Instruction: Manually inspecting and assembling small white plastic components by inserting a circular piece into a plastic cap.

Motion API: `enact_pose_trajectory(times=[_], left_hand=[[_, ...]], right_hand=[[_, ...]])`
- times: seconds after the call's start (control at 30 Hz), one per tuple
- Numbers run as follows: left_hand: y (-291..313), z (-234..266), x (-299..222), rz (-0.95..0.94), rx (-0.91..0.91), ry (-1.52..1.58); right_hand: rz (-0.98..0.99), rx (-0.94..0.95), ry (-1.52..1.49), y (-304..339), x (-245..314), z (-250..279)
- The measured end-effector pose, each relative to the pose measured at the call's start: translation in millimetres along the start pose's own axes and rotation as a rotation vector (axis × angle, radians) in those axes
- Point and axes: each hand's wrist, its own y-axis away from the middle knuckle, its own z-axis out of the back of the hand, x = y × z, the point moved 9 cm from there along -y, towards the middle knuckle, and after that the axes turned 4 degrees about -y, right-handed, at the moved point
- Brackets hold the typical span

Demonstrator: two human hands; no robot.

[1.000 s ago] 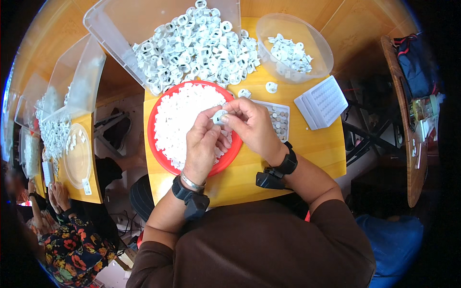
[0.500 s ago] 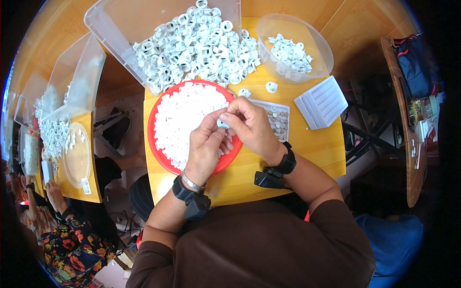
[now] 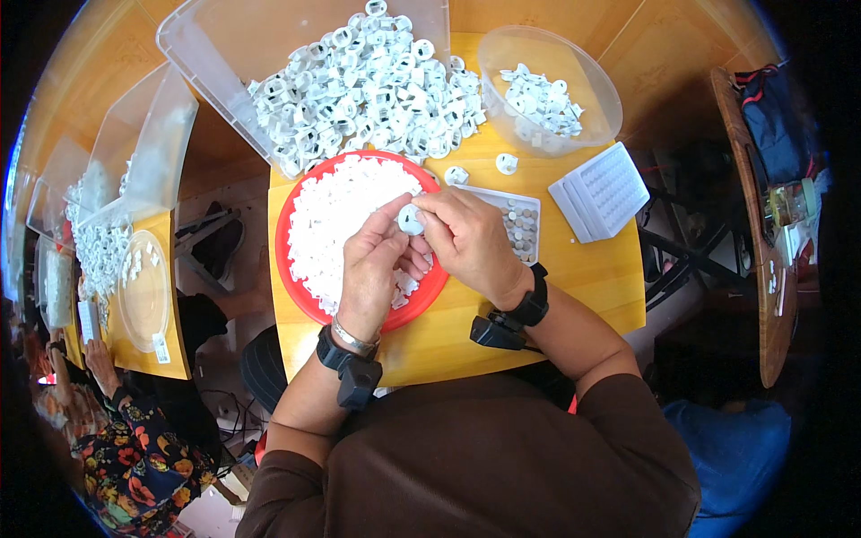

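Note:
A round white plastic part (image 3: 410, 220) with a small dark slot is pinched between both hands, above the right side of a red round tray (image 3: 285, 260). My left hand (image 3: 375, 255) grips it from the left, thumb and forefinger on its edge. My right hand (image 3: 466, 235) holds it from the right, fingers curled. Small white plastic pieces (image 3: 345, 215) heap up inside the tray under the hands. Just right of my right hand lies a white tray (image 3: 535, 202) with rows of small round pieces, partly covered by that hand.
Behind the red tray, a large clear bin (image 3: 215, 90) spills many round white parts (image 3: 368, 90) onto the table. A clear round tub (image 3: 610, 99) stands back right, near stacked white trays (image 3: 603, 193). Two loose parts lie between. At left, another person's hand (image 3: 100, 359) works at a second table (image 3: 175, 314).
The white part has turned so its round face with the slot shows between my fingers. My left hand has shifted slightly left and down, its fingers opening a little more.

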Motion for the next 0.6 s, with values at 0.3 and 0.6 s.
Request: enact_pose_trajectory(times=[0.3,0.6], left_hand=[[3,0,3,-0.013,-0.030,-0.081],[9,-3,-8,-0.201,-0.032,-0.419]], right_hand=[[0.047,0.052,0.080,-3,11,0],[0.051,0.030,0.111,-2,16,2]])
